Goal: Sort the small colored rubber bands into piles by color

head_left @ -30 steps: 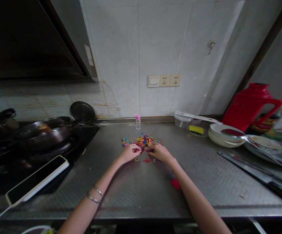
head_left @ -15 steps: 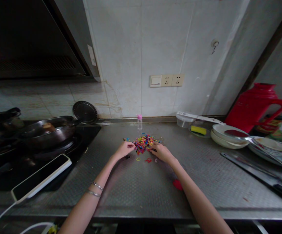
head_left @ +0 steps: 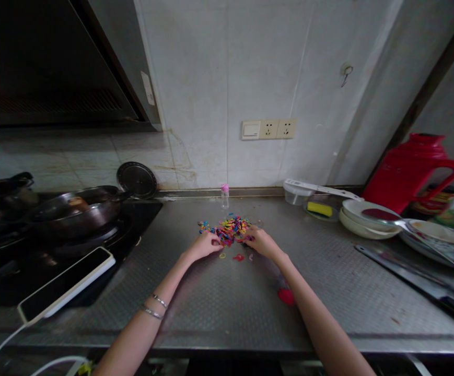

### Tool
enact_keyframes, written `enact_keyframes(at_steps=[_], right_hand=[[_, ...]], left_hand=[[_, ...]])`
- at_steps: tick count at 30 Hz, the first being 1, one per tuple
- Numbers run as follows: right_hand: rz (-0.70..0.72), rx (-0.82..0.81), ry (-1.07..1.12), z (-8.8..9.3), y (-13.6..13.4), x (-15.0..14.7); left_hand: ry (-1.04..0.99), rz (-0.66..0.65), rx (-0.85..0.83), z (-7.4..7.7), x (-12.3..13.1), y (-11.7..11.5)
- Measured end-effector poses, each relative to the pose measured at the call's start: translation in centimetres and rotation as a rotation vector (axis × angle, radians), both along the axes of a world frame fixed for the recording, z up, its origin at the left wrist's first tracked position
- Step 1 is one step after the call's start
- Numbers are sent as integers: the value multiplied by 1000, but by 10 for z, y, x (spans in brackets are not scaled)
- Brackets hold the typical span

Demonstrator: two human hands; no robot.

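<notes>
A heap of small, multicoloured rubber bands [head_left: 232, 227] lies in the middle of the metal counter. At its left front edge is my left hand [head_left: 206, 244], thumb and fingers drawn together low over the counter; what they pinch is hidden. My right hand [head_left: 261, 241] is at the heap's right side, with its fingertips pinched on reddish bands at the edge. A few strays sit in front: a yellow band [head_left: 222, 256], a red clump [head_left: 238, 257] and a pale pink one [head_left: 251, 257]. Behind the heap stands a small clear bottle with a pink cap [head_left: 224, 196].
A red round thing [head_left: 286, 296] is beside my right forearm. On the left are a phone [head_left: 68, 284] with a cable and a pan [head_left: 80, 214] on the stove. To the right are a yellow sponge [head_left: 319, 210], stacked bowls [head_left: 363, 222], a long knife [head_left: 403, 274] and a red thermos [head_left: 410, 172].
My left hand has shifted slightly right and toward me along the heap's edge, uncovering bands at the heap's left. My right hand stays nearly in place.
</notes>
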State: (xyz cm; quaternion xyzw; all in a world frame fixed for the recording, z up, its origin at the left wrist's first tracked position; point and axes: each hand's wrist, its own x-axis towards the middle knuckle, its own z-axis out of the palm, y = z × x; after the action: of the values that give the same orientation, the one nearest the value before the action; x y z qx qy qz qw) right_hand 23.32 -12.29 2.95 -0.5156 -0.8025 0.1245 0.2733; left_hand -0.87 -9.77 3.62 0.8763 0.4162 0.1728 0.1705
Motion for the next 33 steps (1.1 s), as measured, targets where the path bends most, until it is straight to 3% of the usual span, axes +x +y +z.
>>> enact_keyframes(at_steps=[10, 16, 21, 26, 29, 33], right_hand=[[3, 45, 30, 0, 3, 1], [31, 48, 133, 8, -1, -1], [192, -109, 162, 18, -8, -3], [327, -327, 107, 16, -10, -2], [312, -376, 100, 13, -10, 0], [197, -278, 126, 17, -7, 3]], left_hand=[[-5, 22, 14, -3, 0, 0], [-55, 12, -2, -5, -2, 3], [-48, -13, 11, -8, -1, 5], [-56, -4, 40, -11, -2, 6], [-70, 1, 53, -10, -2, 6], [-126, 7, 27, -1, 2, 3]])
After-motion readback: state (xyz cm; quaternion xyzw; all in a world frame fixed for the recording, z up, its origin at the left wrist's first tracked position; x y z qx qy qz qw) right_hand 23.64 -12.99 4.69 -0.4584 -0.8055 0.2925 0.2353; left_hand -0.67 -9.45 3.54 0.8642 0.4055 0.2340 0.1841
